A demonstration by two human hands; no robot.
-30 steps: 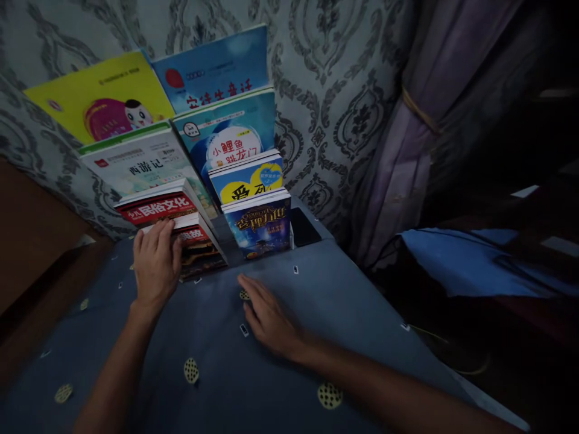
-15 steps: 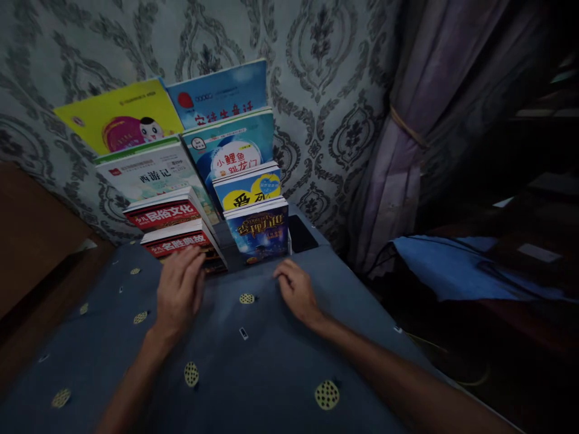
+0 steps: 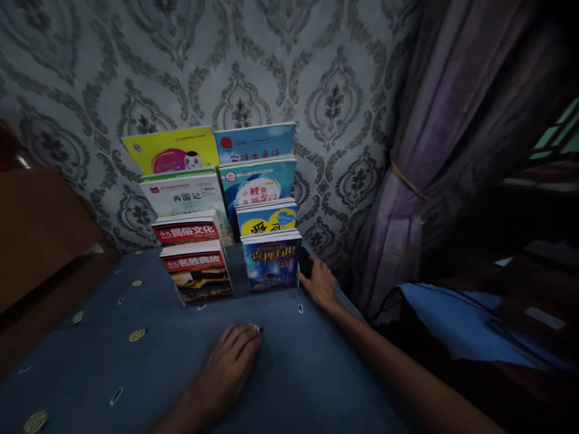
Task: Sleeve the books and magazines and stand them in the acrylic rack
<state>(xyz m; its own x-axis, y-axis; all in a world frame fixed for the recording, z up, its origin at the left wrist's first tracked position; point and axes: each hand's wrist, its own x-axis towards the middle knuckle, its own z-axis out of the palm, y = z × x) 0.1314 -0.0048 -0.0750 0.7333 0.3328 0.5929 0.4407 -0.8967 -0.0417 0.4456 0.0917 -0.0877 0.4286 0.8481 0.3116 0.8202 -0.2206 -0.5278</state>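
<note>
Nearest, the left hand [image 3: 230, 361] lies flat and released on the blue cloth of the tabletop [image 3: 136, 361], having drawn back from the red-covered book [image 3: 198, 274] it touched a second ago. Farther off, the right hand [image 3: 320, 283] has slid to the small black object [image 3: 304, 263] beside the dark blue book [image 3: 271, 260]; whether it grasps it cannot be told. Behind, the tiered books [image 3: 217, 181] stand unchanged against the patterned wall [image 3: 271, 72], so the work seems to have passed from the books to the black object.

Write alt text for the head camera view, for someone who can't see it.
A right hand reaches a dark flat object beside tiered rows of books against patterned wallpaper. The left hand lies flat on blue cloth.
</note>
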